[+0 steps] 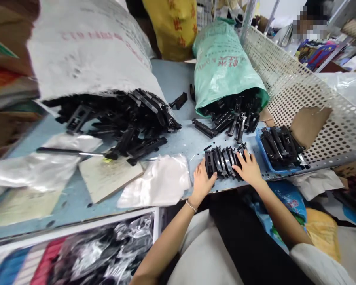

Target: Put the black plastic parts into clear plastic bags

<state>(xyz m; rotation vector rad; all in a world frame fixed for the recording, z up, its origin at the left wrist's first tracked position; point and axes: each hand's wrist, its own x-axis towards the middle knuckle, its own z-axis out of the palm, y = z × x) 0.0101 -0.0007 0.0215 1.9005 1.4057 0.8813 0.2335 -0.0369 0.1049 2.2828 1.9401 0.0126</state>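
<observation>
A row of black plastic parts (222,161) stands side by side near the front edge of the table, between my two hands. My left hand (202,182) bears on the left end of the row, its thumb in front and its fingers along the side. At the right end, my right hand (249,169) lays its thumb and fingers over the parts, gripping them from that side. Just right of it, a blue basket (280,171) holds more of the same black parts. A few loose ones (204,128) lie behind the row.
Black parts spill from a white woven sack (91,51) at left and a green sack (225,59) behind. Clear plastic bags (160,180) and a board (106,182) lie left. A perforated white crate (299,83) borders the right. Below stands a box of bagged items (106,249).
</observation>
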